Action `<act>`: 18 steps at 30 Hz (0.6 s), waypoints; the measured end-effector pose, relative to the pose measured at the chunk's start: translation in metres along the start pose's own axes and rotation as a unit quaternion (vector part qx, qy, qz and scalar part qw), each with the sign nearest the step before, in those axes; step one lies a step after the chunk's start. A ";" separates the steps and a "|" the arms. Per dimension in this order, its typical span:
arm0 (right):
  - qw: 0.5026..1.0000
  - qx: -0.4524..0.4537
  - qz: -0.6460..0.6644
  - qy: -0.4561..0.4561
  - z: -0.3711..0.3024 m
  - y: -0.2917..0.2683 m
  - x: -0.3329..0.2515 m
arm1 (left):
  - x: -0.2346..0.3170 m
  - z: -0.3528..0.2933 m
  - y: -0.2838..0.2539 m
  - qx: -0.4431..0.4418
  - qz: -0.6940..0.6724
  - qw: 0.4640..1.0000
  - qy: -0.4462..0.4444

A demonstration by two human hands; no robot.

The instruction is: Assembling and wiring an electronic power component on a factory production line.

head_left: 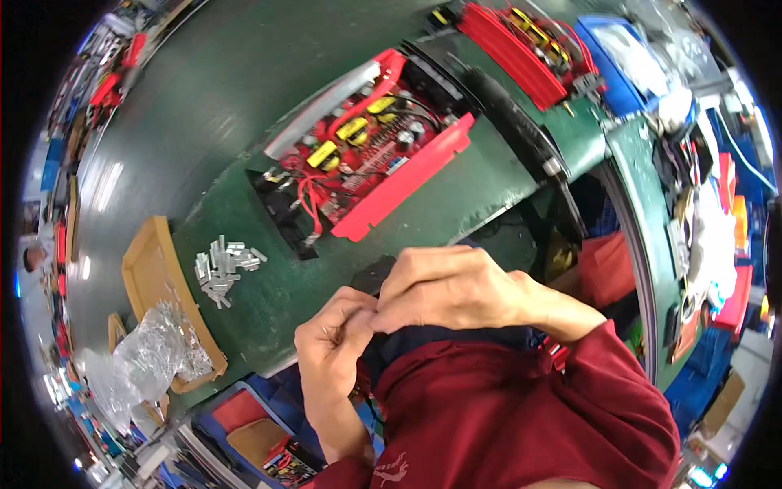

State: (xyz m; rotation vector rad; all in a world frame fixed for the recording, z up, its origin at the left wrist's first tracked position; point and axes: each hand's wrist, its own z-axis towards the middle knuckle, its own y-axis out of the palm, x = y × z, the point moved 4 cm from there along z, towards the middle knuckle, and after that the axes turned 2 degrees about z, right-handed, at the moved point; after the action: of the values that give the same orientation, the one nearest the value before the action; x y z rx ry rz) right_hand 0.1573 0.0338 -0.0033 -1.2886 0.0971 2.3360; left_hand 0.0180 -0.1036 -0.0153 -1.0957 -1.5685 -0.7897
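Observation:
My left hand (332, 334) and my right hand (452, 289) meet in front of my body at the table's near edge. Fingers of both are pinched together, and whatever lies between them is too small or hidden to name. Beyond them on the green table rests a red-framed electronic unit (371, 151), its top uncovered. Inside it are a red circuit board, yellow-wrapped coils and red wires, with black end panels at both ends. Left of my hands lies a small pile of silver metal pieces (221, 269).
A cardboard box (155, 253) with clear plastic bags (155, 350) stands at the left. A black power screwdriver (521, 130) extends right of the unit. Farther right are a second red unit (529, 49) and a blue bin (623, 61). Below the table edge sits a blue crate (244, 391).

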 end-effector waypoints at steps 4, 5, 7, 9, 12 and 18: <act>0.985 0.112 -0.037 0.124 -0.024 0.009 0.019 | -0.006 0.005 0.007 0.249 0.156 0.940 0.171; 0.971 0.141 -0.052 0.185 -0.031 0.006 0.026 | -0.005 0.008 -0.003 0.247 0.268 0.921 0.140; 0.962 0.165 -0.052 0.214 -0.039 0.004 0.031 | -0.006 0.009 -0.011 0.182 0.104 0.977 0.028; 0.941 0.248 0.029 0.228 -0.049 0.002 0.035 | -0.014 0.012 -0.014 0.165 -0.021 0.985 0.035; 0.937 0.270 0.035 0.219 -0.053 0.000 0.030 | -0.007 0.019 0.000 0.137 -0.071 0.988 0.023; 0.939 0.279 0.025 0.200 -0.057 -0.007 0.024 | -0.003 0.022 0.015 0.146 -0.073 0.985 0.053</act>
State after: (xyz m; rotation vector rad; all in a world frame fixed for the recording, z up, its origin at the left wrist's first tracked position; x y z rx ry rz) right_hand 0.1945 0.0328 -0.0536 -1.4293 0.8643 1.8401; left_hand 0.0238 -0.0796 -0.0241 -0.7214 -1.6258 -0.6760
